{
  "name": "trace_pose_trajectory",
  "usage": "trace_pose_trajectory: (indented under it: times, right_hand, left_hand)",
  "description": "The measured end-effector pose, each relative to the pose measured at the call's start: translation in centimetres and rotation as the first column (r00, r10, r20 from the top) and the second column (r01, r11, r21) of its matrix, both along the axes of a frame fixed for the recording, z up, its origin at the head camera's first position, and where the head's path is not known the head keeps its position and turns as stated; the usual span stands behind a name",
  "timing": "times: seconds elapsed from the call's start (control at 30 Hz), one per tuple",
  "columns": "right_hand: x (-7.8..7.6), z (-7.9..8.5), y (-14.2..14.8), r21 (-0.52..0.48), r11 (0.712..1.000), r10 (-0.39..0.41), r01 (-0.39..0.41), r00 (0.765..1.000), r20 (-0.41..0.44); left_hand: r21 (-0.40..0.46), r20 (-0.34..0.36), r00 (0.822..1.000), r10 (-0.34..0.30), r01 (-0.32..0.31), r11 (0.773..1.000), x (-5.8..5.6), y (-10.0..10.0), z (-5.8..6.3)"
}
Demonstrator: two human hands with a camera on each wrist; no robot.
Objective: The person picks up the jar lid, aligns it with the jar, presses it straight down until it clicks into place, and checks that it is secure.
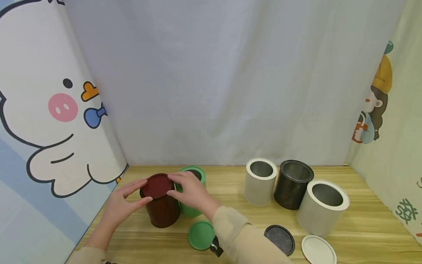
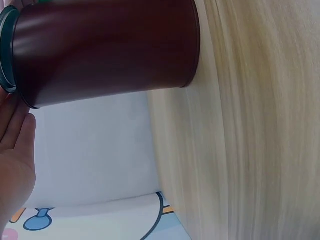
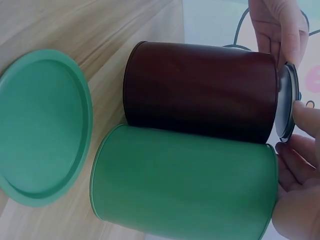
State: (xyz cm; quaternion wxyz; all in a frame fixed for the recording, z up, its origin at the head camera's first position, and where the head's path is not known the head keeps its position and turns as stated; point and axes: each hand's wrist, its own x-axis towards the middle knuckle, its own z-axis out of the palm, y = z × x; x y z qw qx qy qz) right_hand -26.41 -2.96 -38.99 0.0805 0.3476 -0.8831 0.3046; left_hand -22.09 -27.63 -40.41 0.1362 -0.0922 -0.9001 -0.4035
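A dark red lid lies over the top of a dark red can, which stands upright at the left of the table. My left hand holds the lid's left edge between thumb and fingers. From the opposite side, my right hand pinches its right edge. In the right wrist view a narrow gap shows between the lid's rim and the can. Right beside the red can stands a green can without a lid, partly hidden by my right hand in the head view.
A green lid lies flat in front of the green can. To the right stand a small white can, a black can and a larger white can, all topless. Before them lie a black lid and a white lid.
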Motion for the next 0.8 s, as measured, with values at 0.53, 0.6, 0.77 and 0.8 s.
trace_pose_trajectory:
  times: [0.53,0.6,0.77,0.8]
  right_hand:
    - [-0.2,0.5,-1.2,0.170,0.983,-0.064,0.072,0.997,-0.052]
    - [-0.1,0.7,-1.3,0.184,0.980,-0.065,0.075,0.996,-0.059]
    - [-0.1,0.9,-1.3,0.220,0.972,-0.063,0.079,0.995,-0.079]
    - [-0.1,0.9,-1.3,0.224,0.971,-0.062,0.079,0.995,-0.082]
  left_hand:
    - [-0.069,0.020,0.999,-0.033,0.035,0.997,-1.1,-1.0,-0.2]
    - [-0.069,0.033,0.999,-0.039,0.041,0.997,-1.2,-1.0,-0.1]
    - [-0.080,0.041,0.998,-0.044,0.047,0.996,-1.2,-1.1,-0.1]
    - [-0.084,0.043,0.998,-0.045,0.049,0.995,-1.2,-1.1,-0.1]
